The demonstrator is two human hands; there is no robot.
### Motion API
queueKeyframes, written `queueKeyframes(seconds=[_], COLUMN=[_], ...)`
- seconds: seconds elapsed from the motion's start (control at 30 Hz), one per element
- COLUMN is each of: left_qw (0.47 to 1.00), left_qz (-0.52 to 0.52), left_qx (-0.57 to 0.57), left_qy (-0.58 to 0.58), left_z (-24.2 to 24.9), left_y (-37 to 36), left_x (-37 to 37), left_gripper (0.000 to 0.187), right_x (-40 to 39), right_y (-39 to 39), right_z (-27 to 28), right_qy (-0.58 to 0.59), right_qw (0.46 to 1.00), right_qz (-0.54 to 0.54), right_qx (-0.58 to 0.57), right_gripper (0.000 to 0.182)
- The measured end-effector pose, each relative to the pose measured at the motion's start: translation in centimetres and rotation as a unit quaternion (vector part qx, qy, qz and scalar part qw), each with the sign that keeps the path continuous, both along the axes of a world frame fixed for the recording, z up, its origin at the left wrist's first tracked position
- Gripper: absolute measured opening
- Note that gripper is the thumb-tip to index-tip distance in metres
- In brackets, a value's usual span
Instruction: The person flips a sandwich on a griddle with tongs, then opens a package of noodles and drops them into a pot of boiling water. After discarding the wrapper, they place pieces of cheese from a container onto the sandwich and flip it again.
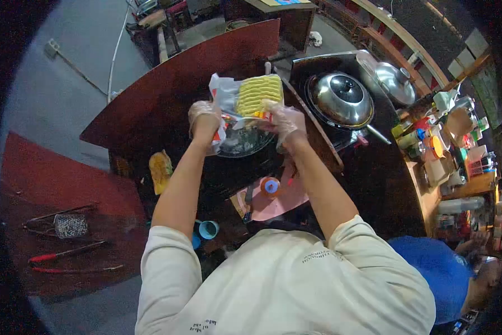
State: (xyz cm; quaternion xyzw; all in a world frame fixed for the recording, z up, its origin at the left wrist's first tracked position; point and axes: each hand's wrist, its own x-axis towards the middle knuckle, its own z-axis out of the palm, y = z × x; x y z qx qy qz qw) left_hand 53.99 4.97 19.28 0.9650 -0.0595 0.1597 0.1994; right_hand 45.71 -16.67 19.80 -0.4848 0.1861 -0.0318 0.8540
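A yellow block of wavy instant noodles (260, 94) is half out of its white and red wrapper (224, 92). My left hand (204, 116), in a clear plastic glove, is closed on the wrapper's left side. At the lower right corner of the block, my gloved right hand (287, 121) grips the noodles, with a bit of orange and red packaging by its fingers. Below both hands lies a round glass-like bowl or lid (245, 144), partly hidden by the noodles and wrapper.
To the right, a domed metal lid (341, 99) covers a pan on a stove; another lid (395, 82) stands beyond. An orange-capped bottle (270, 186) is near my body. Jars and packets crowd the right-hand shelf. A person in blue (432, 276) is at lower right. Tongs (66, 258) lie left.
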Motion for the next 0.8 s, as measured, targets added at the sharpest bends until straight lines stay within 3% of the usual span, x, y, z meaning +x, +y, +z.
queueKeyframes(seconds=[0.07,0.1,0.17,0.2,0.27,0.33,0.43,0.47,0.5,0.53,0.6,0.73,0.8], left_qw=[0.978,0.951,0.957,0.968,0.981,0.988,0.983,0.932,0.969,0.941,0.943,0.875,0.871], left_qz=[0.095,0.151,0.140,0.128,0.110,0.073,-0.073,-0.234,-0.191,-0.137,-0.175,-0.171,-0.140], left_qx=[0.009,-0.113,-0.118,-0.127,-0.138,-0.117,0.061,0.275,0.070,-0.141,-0.142,-0.362,-0.393], left_qy=[0.187,0.247,0.223,0.174,0.080,0.074,0.158,0.001,0.143,0.275,0.245,0.272,0.260], left_z=[-0.4,2.0,0.3,3.1,8.8,12.8,11.9,7.4,7.6,7.6,7.2,4.0,5.2], left_y=[0.4,-0.2,2.5,2.6,1.9,0.3,-1.0,0.3,-0.2,-0.8,0.1,2.1,3.7], left_x=[1.1,-1.0,1.3,0.7,-0.4,-0.8,3.2,7.5,7.6,7.6,7.6,9.7,8.8], left_gripper=[0.041,0.051,0.050,0.049,0.047,0.045,0.042,0.049,0.053,0.056,0.058,0.048,0.057], right_x=[0.2,0.6,0.9,1.3,2.3,3.9,5.8,6.0,6.1,6.0,6.1,7.6,7.9], right_y=[-1.2,-1.5,-3.0,-3.4,-4.3,-5.1,-4.7,-4.1,-3.8,-3.7,-3.7,-4.5,-5.5], right_z=[-1.2,-1.0,-0.8,0.0,1.2,1.5,3.4,4.9,5.5,6.0,6.0,4.5,3.0], right_qy=[-0.065,-0.030,0.001,0.002,-0.010,-0.022,-0.064,-0.062,-0.064,-0.080,-0.094,-0.062,-0.091], right_qw=[0.997,0.999,0.998,0.998,0.989,0.980,0.973,0.969,0.968,0.959,0.949,0.931,0.932], right_qz=[0.014,0.021,0.061,0.058,0.095,0.132,0.183,0.200,0.204,0.239,0.271,0.300,0.299], right_qx=[0.049,0.026,-0.007,-0.007,-0.117,-0.146,-0.122,-0.133,-0.133,-0.131,-0.128,-0.198,-0.182], right_gripper=[0.032,0.032,0.035,0.035,0.040,0.042,0.045,0.046,0.046,0.046,0.045,0.037,0.039])
